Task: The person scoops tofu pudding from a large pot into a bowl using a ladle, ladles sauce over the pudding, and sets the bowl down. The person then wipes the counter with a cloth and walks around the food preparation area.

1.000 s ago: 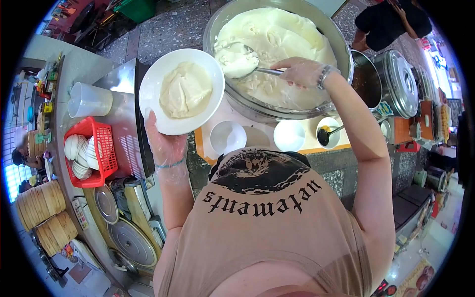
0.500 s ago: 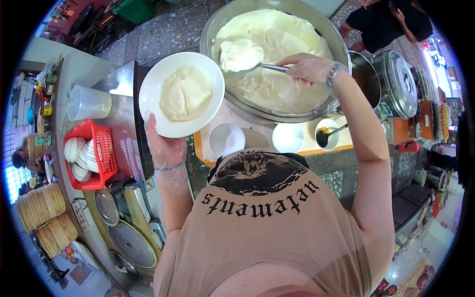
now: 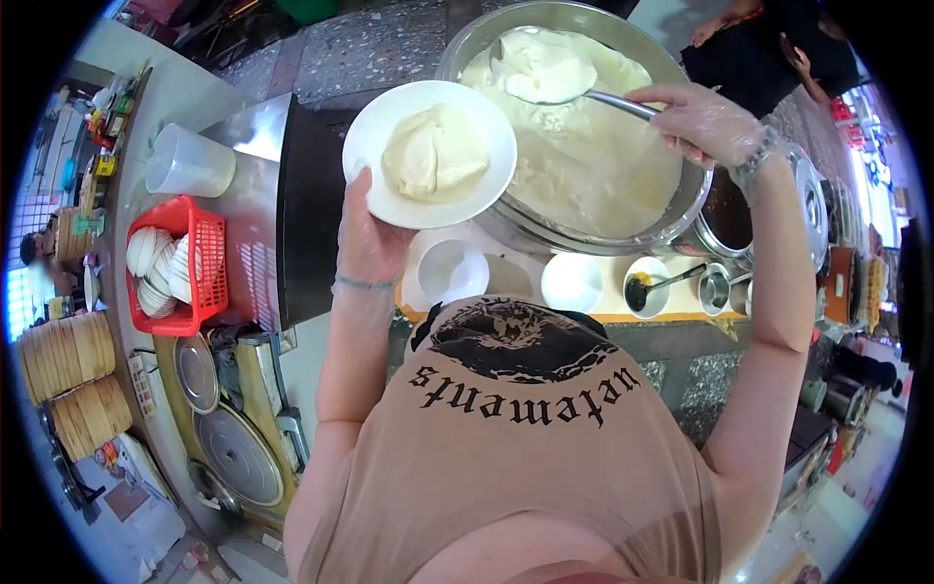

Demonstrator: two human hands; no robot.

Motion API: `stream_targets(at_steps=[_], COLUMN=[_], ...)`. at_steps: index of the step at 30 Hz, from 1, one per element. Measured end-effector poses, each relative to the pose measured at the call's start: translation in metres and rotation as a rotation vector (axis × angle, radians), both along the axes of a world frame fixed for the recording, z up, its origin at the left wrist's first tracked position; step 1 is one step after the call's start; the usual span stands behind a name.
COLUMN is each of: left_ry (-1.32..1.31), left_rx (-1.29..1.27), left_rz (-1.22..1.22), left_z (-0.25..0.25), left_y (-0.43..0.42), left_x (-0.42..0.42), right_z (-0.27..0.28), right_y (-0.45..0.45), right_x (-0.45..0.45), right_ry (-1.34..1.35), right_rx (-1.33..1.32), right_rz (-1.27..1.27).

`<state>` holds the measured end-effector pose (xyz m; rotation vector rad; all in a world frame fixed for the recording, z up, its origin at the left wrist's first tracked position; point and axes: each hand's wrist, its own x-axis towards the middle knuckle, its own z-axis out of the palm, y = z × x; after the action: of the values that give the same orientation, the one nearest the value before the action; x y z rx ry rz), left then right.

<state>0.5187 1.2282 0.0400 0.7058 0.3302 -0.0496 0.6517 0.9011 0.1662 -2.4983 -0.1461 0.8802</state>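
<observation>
Your gloved left hand grips a white bowl of soft white curd. Your right hand clasps a metal spoon, heaped with curd, over the steel pot.

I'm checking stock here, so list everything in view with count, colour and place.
Big pot: 1, silver, top centre
Plate: 1, white, upper centre-left
Spoon: 1, silver, over big pot
Soft food: 3 lots, white, plate, spoon, big pot
Bowls: 3, white, below big pot
Ladle: 1, dark, in rightmost white bowl
Small pot: 1, silver, right of big pot
Basket: 1, red, left
Stacked bowls: several, white, in basket
Jug: 1, translucent, above basket
Round lids: 2 or more, grey, below basket
Wooden stacks: 2, tan, far left
Bystander: at least 1, black-clothed, top right
Rest: uncounted, too small or dark
Shirt: 1, tan, bottom centre
Left hand: 1, clear-gloved, holding plate
Right hand: 1, clear-gloved, holding spoon
</observation>
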Motion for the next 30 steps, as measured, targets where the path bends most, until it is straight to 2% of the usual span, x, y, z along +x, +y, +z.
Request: stream_targets(at_steps=[6,9,11,12,14,15,16,18,22,24,25,27,30], left_ry=[-0.030,-0.042,-0.060,-0.072,-0.082,-0.103,-0.124,-0.121,-0.111,-0.087,-0.065,-0.065,-0.070], left_rx=[0.028,0.041,0.041,0.033,0.023,0.001,-0.022,-0.013,0.014,0.035,0.053,0.051,0.026], left_rz=[-0.068,-0.119,-0.148,-0.136,-0.129,-0.128,-0.125,-0.104,0.001,0.024,0.056,0.061,0.067], left_z=[0.011,0.007,0.008,0.011,0.011,0.009,0.007,0.002,-0.001,-0.003,-0.003,-0.002,-0.004], left_y=[-0.013,-0.015,-0.018,-0.021,-0.025,-0.025,-0.024,-0.021,-0.017,-0.013,-0.012,-0.011,-0.005], left_x=[0.014,0.019,0.022,0.021,0.020,0.020,0.020,0.017,0.011,0.009,0.008,0.007,0.005], right_z=[0.025,0.024,0.003,-0.009,-0.018,-0.010,-0.010,-0.014,-0.038,-0.058,-0.066,-0.080,-0.100], right_y=[0.022,0.035,0.039,0.037,0.044,0.045,0.043,0.035,0.008,0.002,0.002,0.004,0.010], right_x=[-0.015,-0.018,-0.022,-0.023,-0.033,-0.036,-0.035,-0.032,-0.003,0.013,0.023,0.039,0.053], right_ry=[-0.024,0.000,-0.155,-0.159,-0.629,-0.483,-0.485,-0.614,-0.645,-0.659,-0.659,-0.474,-0.444], right_rx=[0.097,0.002,0.022,0.020,0.152,0.026,0.024,0.030,0.124,-0.052,-0.052,-0.244,-0.316], right_rz=[0.055,0.162,0.332,0.324,0.567,0.440,0.436,0.326,0.231,0.172,0.170,0.127,0.166])
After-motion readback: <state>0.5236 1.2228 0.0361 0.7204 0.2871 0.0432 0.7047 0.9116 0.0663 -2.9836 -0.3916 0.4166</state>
